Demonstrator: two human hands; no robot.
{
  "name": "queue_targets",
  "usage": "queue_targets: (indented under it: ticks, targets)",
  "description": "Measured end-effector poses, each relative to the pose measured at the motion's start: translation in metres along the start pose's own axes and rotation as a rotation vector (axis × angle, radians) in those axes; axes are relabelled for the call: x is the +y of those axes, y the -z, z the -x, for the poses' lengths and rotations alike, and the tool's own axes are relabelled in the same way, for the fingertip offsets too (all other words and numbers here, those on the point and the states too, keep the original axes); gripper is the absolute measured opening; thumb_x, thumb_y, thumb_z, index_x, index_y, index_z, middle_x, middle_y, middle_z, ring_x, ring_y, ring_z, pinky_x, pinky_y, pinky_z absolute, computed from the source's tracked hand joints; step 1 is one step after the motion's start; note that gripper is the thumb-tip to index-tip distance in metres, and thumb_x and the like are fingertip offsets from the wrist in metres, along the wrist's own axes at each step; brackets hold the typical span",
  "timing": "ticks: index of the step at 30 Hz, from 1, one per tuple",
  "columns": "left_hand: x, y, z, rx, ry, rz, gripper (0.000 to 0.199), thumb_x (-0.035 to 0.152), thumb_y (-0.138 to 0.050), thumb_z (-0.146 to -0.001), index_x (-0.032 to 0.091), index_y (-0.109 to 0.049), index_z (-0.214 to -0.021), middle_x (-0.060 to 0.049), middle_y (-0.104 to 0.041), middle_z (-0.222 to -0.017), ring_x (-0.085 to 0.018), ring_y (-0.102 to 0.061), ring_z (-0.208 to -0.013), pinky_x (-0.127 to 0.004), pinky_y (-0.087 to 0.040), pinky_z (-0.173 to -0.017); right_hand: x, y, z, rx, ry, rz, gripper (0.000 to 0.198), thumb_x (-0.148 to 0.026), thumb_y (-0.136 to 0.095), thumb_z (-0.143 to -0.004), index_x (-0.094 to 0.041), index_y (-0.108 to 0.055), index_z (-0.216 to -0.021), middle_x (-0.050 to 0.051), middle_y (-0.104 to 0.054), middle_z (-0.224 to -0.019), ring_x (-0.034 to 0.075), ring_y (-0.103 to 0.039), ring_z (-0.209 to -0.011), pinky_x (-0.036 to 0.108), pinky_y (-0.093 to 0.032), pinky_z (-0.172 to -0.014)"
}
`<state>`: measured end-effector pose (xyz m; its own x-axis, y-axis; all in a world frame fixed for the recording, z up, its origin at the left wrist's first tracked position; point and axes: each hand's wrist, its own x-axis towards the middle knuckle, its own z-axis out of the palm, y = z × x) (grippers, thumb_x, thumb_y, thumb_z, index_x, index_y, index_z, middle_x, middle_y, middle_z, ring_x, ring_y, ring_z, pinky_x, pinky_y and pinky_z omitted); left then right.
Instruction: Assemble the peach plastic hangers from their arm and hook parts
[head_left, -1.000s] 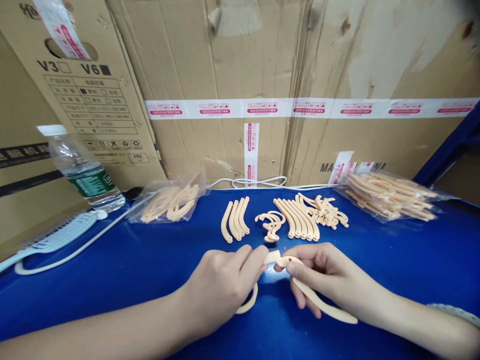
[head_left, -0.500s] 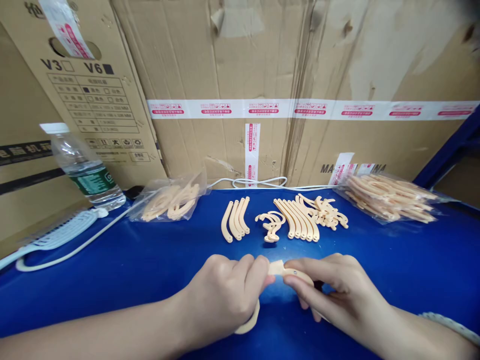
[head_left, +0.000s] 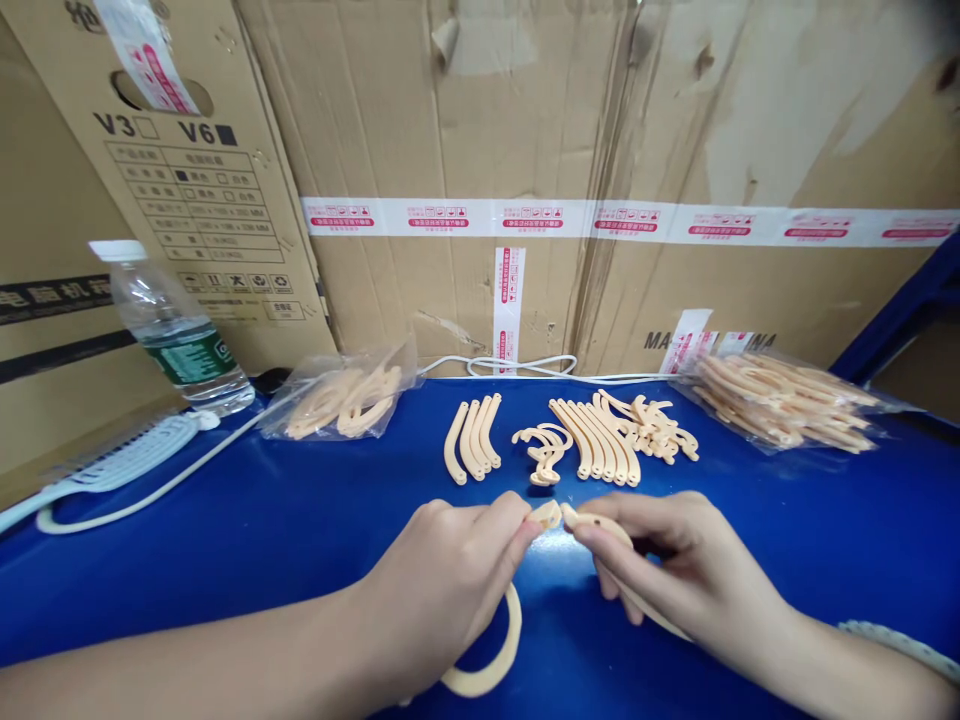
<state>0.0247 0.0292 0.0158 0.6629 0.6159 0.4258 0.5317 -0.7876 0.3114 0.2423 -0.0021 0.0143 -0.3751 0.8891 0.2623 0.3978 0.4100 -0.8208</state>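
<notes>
Above blue table (head_left: 300,530), left hand (head_left: 457,570) knuckles-up

Left forearm (head_left: 225,645): unsleeved, extended inward from the lower left. Left hand (head_left: 457,570): back uppermost, knuckles raised, fingers (head_left: 508,515) curled into a firm pinch. Right forearm (head_left: 832,655): unsleeved, slanted inward from the lower right. Right hand (head_left: 675,550): thumb (head_left: 616,556) pressed toward forefinger (head_left: 628,505), remaining visible fingers bent loosely beneath. Both hands faced each other, near but apart.
</notes>
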Motion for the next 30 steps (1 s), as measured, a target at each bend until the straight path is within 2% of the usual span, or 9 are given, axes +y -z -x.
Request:
queue_targets:
  ticks: [2,5,8,12,15,17,19,24,30]
  targets:
    - [0.0,0.003,-0.001,-0.043,0.131,0.165,0.042,0.036,-0.024,-0.104,0.019,-0.057,-0.084,0.005,-0.047,-0.056,-0.012,-0.048,-0.048,-0.025,-0.034,-0.051,0.001,0.001,-0.004,-0.009,-0.112,-0.134,0.033,-0.046,-0.053,-0.096,-0.017,-0.066,-0.087,-0.001,-0.062,-0.054,0.01,-0.054,-0.039,0.019,-0.041,-0.04]
    - [0.0,0.007,-0.005,-0.131,0.395,0.476,0.037,0.044,-0.031,-0.101,0.021,-0.059,-0.093,0.007,-0.04,-0.055,-0.011,-0.043,-0.045,-0.023,-0.033,-0.048,-0.003,0.007,-0.007,-0.015,-0.136,-0.2,0.035,-0.048,-0.055,-0.095,-0.016,-0.066,-0.087,0.003,-0.066,-0.065,0.012,-0.06,-0.052,0.022,-0.045,-0.05]
    - [-0.003,0.005,-0.01,-0.124,0.554,0.859,0.035,0.051,-0.042,-0.095,0.019,-0.056,-0.099,0.006,-0.048,-0.063,-0.01,-0.048,-0.046,-0.022,-0.037,-0.047,-0.009,0.024,-0.01,0.119,0.007,-0.047,0.029,-0.042,-0.058,-0.094,-0.018,-0.068,-0.08,0.004,-0.065,-0.076,0.015,-0.06,-0.07,0.024,-0.046,-0.06]
    - [-0.01,0.0,-0.014,-0.088,0.598,1.17,0.037,0.052,-0.063,-0.083,0.018,-0.059,-0.096,0.002,-0.06,-0.07,-0.014,-0.061,-0.063,-0.024,-0.048,-0.063,-0.002,0.067,-0.017,0.358,0.186,0.19,0.025,-0.035,-0.058,-0.094,-0.02,-0.071,-0.079,0.004,-0.057,-0.08,0.016,-0.055,-0.072,0.028,-0.045,-0.061]
    - [-0.014,-0.003,-0.013,-0.024,0.631,1.219,0.038,0.047,-0.073,-0.078,0.019,-0.062,-0.102,0.001,-0.066,-0.078,-0.017,-0.066,-0.081,-0.027,-0.05,-0.079,0.021,0.104,-0.024,0.448,0.286,0.463,0.019,-0.034,-0.058,-0.094,-0.022,-0.074,-0.094,0.005,-0.058,-0.084,0.018,-0.057,-0.076,0.032,-0.048,-0.065]
    - [-0.016,-0.005,-0.01,-0.016,0.629,1.217,0.039,0.045,-0.073,-0.08,0.019,-0.061,-0.107,-0.002,-0.069,-0.086,-0.019,-0.066,-0.09,-0.03,-0.048,-0.087,0.041,0.121,-0.028,0.438,0.341,0.655,0.018,-0.03,-0.059,-0.093,-0.023,-0.075,-0.095,0.006,-0.062,-0.085,0.021,-0.059,-0.081,0.037,-0.049,-0.072]
    - [-0.017,-0.006,-0.008,-0.013,0.621,1.209,0.039,0.045,-0.071,-0.082,0.019,-0.06,-0.109,-0.004,-0.071,-0.091,-0.02,-0.066,-0.093,-0.032,-0.048,-0.088,0.058,0.13,-0.033,0.381,0.35,0.757,0.021,-0.025,-0.055,-0.094,-0.024,-0.076,-0.096,0.007,-0.065,-0.09,0.022,-0.061,-0.084,0.038,-0.051,-0.075]
    - [-0.014,-0.007,-0.006,0.036,0.622,1.225,0.035,0.041,-0.071,-0.084,0.019,-0.059,-0.108,-0.005,-0.072,-0.09,-0.019,-0.066,-0.086,-0.03,-0.052,-0.078,0.082,0.125,-0.039,0.258,0.337,0.808,0.028,-0.01,-0.05,-0.088,-0.02,-0.076,-0.094,0.009,-0.068,-0.097,0.02,-0.066,-0.086,0.035,-0.055,-0.077]
    - [-0.012,-0.005,-0.008,0.098,0.635,1.225,0.035,0.04,-0.071,-0.084,0.018,-0.058,-0.108,-0.007,-0.073,-0.099,-0.02,-0.067,-0.091,-0.029,-0.053,-0.078,0.084,0.119,-0.037,0.209,0.326,0.85,0.042,0.003,-0.041,-0.08,-0.016,-0.074,-0.098,0.013,-0.068,-0.102,0.024,-0.066,-0.093,0.042,-0.055,-0.082]
